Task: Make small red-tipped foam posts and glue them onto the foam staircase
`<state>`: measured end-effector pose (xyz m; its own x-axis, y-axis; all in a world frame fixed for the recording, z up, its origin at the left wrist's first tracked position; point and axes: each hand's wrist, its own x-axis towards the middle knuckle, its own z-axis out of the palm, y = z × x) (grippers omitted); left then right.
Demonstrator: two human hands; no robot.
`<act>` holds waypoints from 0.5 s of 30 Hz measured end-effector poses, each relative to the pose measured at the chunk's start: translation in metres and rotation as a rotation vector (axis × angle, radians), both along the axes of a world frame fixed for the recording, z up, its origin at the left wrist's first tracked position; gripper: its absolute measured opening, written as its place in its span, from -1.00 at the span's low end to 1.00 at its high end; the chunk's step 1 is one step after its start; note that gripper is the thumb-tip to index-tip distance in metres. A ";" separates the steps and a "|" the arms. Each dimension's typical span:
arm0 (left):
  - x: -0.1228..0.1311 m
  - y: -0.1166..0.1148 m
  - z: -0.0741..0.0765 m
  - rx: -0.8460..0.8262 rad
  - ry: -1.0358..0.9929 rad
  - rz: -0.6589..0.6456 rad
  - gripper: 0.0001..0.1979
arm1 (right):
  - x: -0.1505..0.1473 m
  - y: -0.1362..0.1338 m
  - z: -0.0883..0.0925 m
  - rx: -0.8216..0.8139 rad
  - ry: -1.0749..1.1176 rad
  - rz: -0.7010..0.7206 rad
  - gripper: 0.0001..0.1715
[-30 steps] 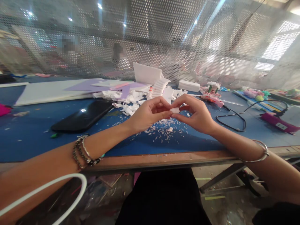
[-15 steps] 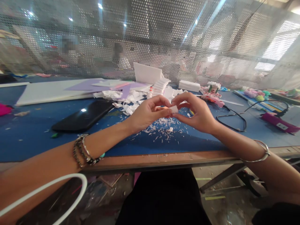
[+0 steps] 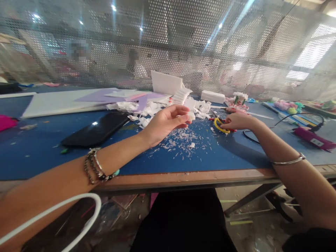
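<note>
My left hand [image 3: 165, 122] hovers over the blue table [image 3: 39, 150] and pinches a small white foam piece [image 3: 190, 116] between thumb and fingertips. My right hand [image 3: 237, 121] has reached to the right and lies on a pair of yellow-handled scissors [image 3: 219, 125] on the table, its fingers curled at the handles. White and pink foam shavings [image 3: 183, 140] are scattered below both hands.
A black phone [image 3: 97, 129] lies left of my hands. White and purple sheets [image 3: 78, 98] and a heap of white foam scraps [image 3: 157, 108] sit behind. A black cable [image 3: 265, 129], a pink tool [image 3: 312, 138] and coloured craft bits are at the right. A perforated metal screen [image 3: 183, 42] backs the table.
My right hand let go of the foam piece and moved right and away, down onto the scissors. My left hand kept the piece and stayed nearly in place.
</note>
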<state>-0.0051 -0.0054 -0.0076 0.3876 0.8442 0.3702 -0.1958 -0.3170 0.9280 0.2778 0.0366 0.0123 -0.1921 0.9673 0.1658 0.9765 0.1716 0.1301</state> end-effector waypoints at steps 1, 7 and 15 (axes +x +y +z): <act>0.000 -0.001 0.000 -0.009 -0.014 0.001 -0.78 | -0.004 0.001 -0.004 -0.032 -0.024 -0.016 -0.57; -0.002 0.001 0.000 -0.032 -0.067 -0.005 -0.83 | -0.010 0.003 -0.013 0.025 -0.037 -0.084 -0.69; -0.007 0.006 0.007 -0.074 -0.204 -0.018 -0.87 | -0.023 -0.011 0.002 0.336 0.167 0.052 -0.75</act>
<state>-0.0117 0.0010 -0.0007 0.3263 0.8655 0.3801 -0.3869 -0.2445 0.8891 0.2544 0.0252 0.0144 -0.1833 0.8434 0.5050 0.9801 0.1969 0.0268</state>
